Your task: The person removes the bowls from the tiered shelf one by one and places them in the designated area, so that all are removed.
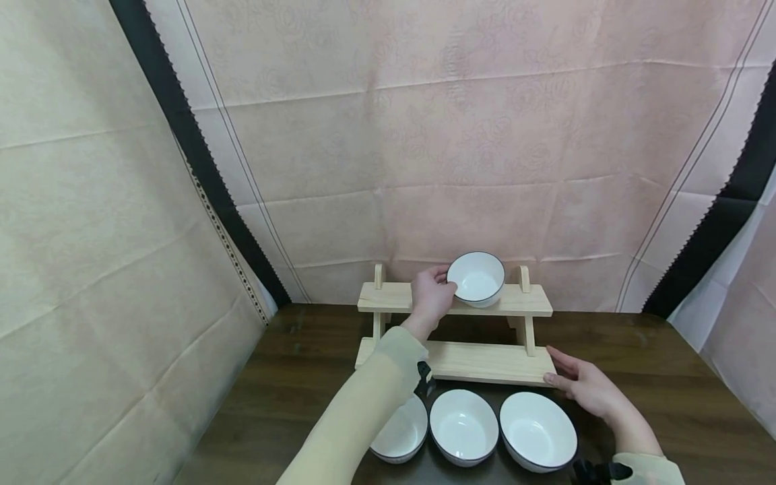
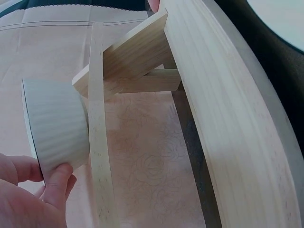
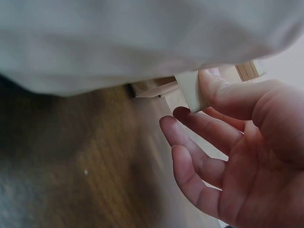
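Note:
A two-tier wooden rack (image 1: 485, 362) stands on the dark table. My left hand (image 1: 432, 296) pinches the near-left rim of a white bowl (image 1: 477, 277) with a dark edge, right at the upper board. In the left wrist view, thumb and fingers lie on either side of the ribbed bowl's wall (image 2: 59, 123), its base against the upper board (image 2: 99, 137). My right hand (image 1: 591, 387) grips the right end of the lower board, the thumb on one face and the fingertips (image 3: 183, 114) against the other.
Three more white bowls stand in a row in front of the rack: a left one (image 1: 401, 431) partly behind my left sleeve, a middle one (image 1: 463, 424) and a right one (image 1: 538, 428). They sit on a dark mat (image 1: 441, 465). A pale cloth backdrop (image 1: 485, 148) hangs close behind the rack.

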